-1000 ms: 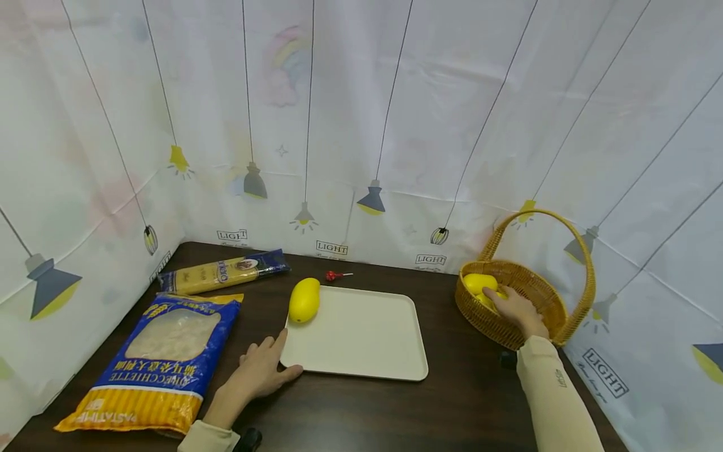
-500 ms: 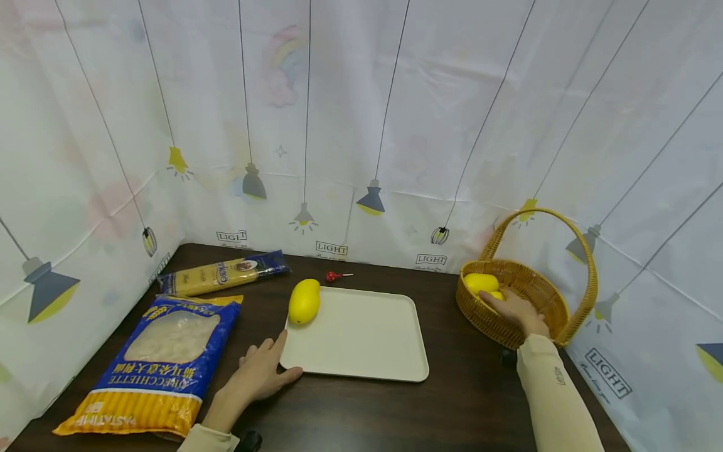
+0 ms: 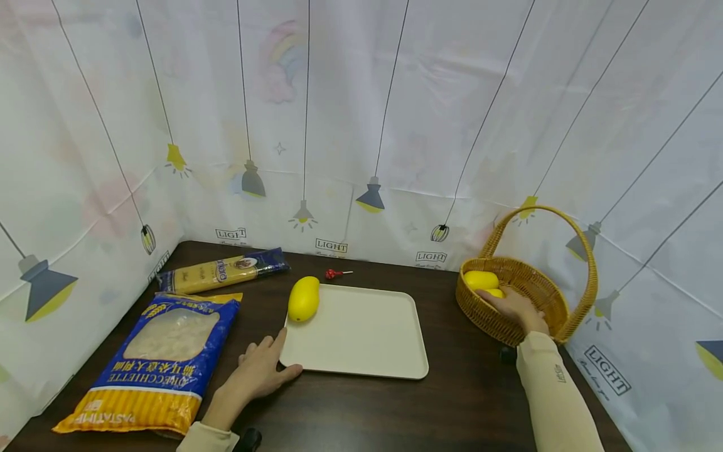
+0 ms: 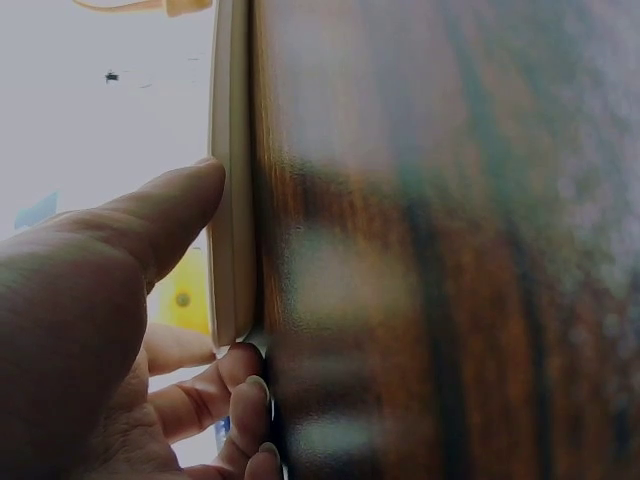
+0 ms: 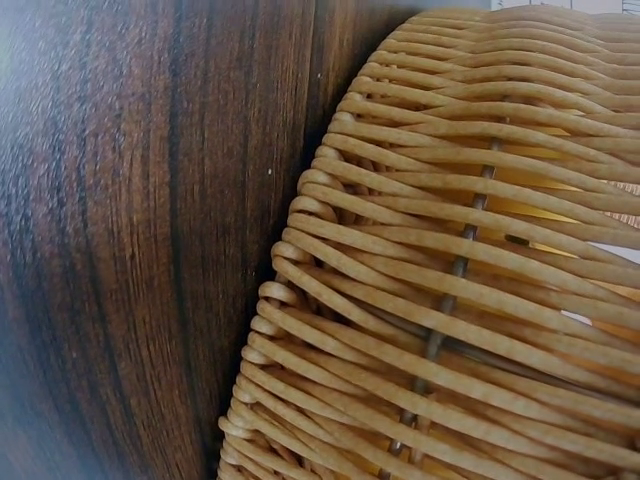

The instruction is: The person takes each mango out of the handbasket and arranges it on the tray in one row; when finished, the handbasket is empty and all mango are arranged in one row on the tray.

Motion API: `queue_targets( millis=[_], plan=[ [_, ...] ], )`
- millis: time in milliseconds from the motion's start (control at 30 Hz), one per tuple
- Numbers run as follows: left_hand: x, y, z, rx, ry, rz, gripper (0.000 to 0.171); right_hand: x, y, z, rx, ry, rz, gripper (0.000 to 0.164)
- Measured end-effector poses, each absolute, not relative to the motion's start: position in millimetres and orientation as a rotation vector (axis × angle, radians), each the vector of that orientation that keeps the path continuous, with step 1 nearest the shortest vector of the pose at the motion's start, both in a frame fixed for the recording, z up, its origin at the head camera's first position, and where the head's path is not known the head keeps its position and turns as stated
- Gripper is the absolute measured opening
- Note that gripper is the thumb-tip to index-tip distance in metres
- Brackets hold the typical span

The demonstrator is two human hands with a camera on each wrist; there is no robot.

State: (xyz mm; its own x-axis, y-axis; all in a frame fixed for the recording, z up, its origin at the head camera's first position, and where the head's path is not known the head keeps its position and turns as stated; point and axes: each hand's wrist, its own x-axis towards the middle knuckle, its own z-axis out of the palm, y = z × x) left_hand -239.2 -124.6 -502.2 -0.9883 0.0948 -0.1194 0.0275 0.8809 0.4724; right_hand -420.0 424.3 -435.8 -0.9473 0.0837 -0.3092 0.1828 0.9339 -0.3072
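Observation:
A cream tray lies mid-table with a yellow mango at its far left corner. My left hand rests at the tray's near left corner, thumb on the front rim and index finger along the left side. In the left wrist view the thumb touches the tray's edge. At the right, my right hand reaches inside a wicker basket. Its thumb and fingers are around a yellow mango, beside another mango; the fingertips are mostly hidden. The right wrist view shows the basket's woven side.
At the left lie a blue and orange bag of orecchiette and a long spaghetti packet. A red lollipop is behind the tray. The basket's tall handle arches over its opening. A printed curtain stands behind the table.
My right hand's thumb has shifted slightly to the left over the mango in the basket, covering more of it. The left hand and the tray stay in place.

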Motion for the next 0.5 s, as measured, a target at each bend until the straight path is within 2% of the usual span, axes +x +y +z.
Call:
queue_targets(
  millis=[233,500],
  plan=[
    [-238.1,-124.8,-502.4,0.091,2.905,0.733,0.093,-417.8,426.0,-438.6,0.222,2.832,-0.51,0.121],
    [-236.6,-124.1,-500.1,0.1,2.909,0.741,0.092,-412.5,424.6,-435.7,0.26,2.911,-0.573,0.121]
  ],
)
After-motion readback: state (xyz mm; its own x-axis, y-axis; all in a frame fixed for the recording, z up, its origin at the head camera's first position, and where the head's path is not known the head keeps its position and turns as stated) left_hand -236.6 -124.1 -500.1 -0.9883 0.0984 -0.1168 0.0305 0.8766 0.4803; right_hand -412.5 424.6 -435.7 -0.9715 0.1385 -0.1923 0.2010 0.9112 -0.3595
